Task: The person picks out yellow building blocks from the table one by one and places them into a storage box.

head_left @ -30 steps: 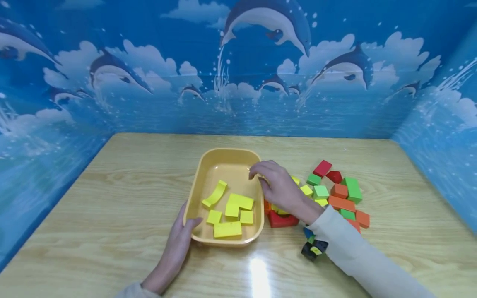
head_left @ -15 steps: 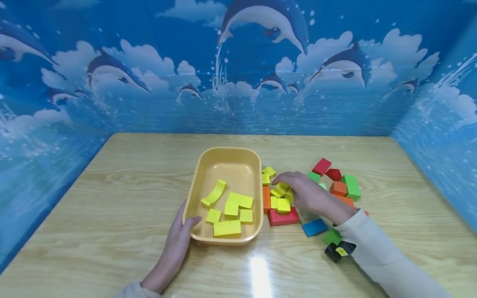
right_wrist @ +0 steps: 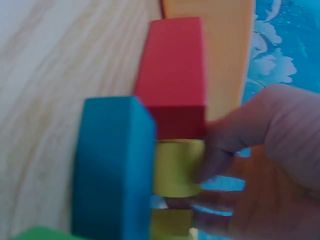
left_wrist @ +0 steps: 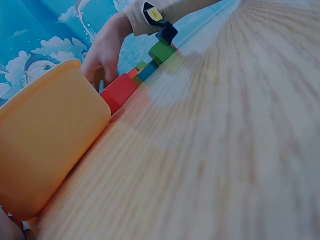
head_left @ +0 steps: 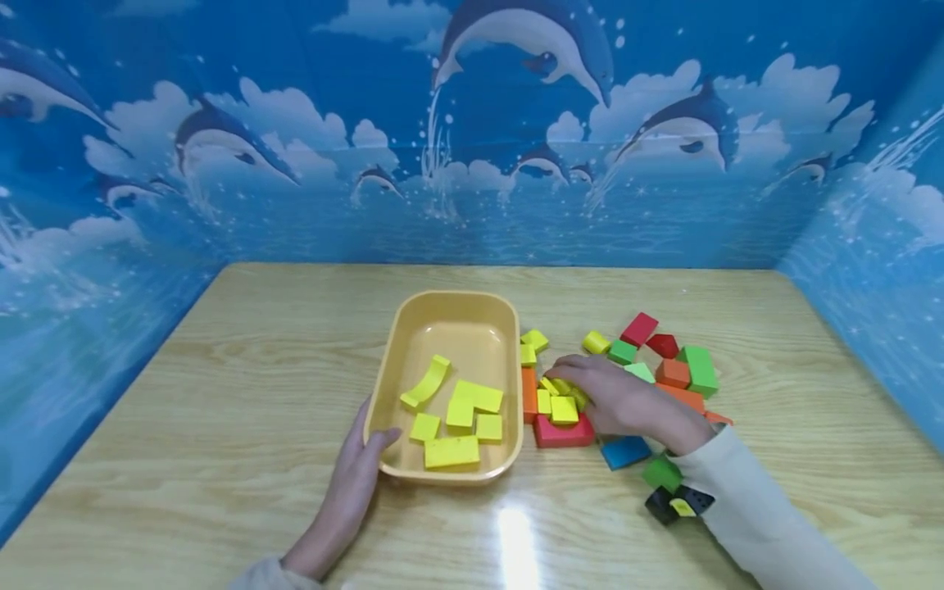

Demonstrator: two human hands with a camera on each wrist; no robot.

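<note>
My left hand [head_left: 354,467] grips the near-left corner of a yellow-orange plastic tray [head_left: 391,360], thumb over the rim. Inside lie several yellow toy blocks, among them a curved one [head_left: 428,383] and a rectangular one [head_left: 451,451]. To the tray's right, my right hand [head_left: 619,399] is down among the loose blocks, fingers curled over yellow ones. In the right wrist view, thumb and fingers close about a yellow rounded block [right_wrist: 177,167], beside a red block [right_wrist: 175,65] and a blue block [right_wrist: 107,165]. The palm hides part of the pile.
Red, orange and green blocks, such as a green one [head_left: 696,370] and a red one [head_left: 638,329], lie scattered right of my hand. A yellow cylinder [head_left: 596,342] lies behind it. A dolphin-print backdrop [head_left: 472,213] encloses the wooden table [head_left: 184,426].
My right hand has gone from above the tray's right rim down to the yellow blocks on the right, then settled slightly lower among them. Left hand and tray hold still.
</note>
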